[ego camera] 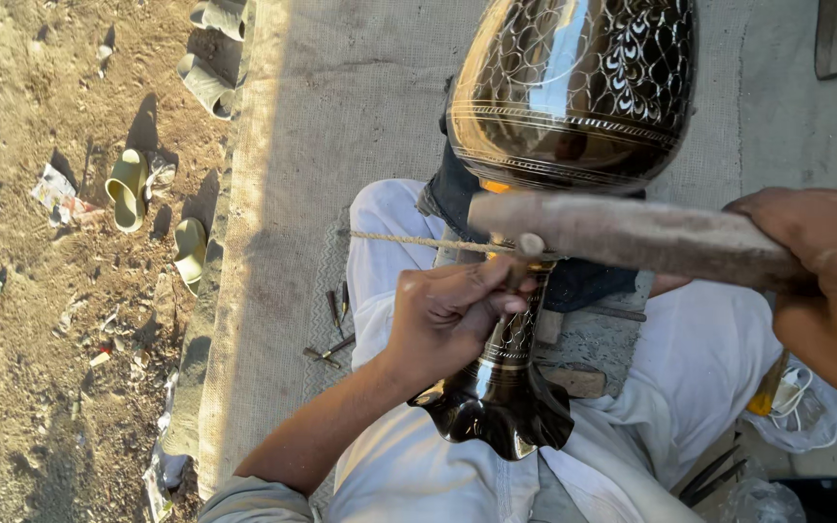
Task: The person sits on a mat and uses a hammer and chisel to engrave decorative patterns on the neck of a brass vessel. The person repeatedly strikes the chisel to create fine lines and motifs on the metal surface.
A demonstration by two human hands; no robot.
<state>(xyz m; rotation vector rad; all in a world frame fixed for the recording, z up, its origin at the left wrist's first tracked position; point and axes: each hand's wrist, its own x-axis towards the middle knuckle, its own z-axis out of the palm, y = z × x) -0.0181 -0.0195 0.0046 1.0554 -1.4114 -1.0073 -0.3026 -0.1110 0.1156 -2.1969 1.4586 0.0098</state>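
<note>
The dark engraved metal vase (554, 116) lies across the person's white-clothed lap, its fluted mouth (501, 416) toward the body. The left hand (452, 315) is closed around a small chisel (525, 254) set against the vase neck. The right hand (825, 276) grips a wooden mallet (622, 237) held above the neck. A cord (418, 241) runs left of the vase. Beneath lies woven matting (341, 97); left of it, sunlit dirt ground (21, 368) with pale green sandals (128, 189).

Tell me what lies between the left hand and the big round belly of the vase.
In the head view, between the left hand and the vase belly run a taut cord and the wooden hammer in the right hand.
</note>
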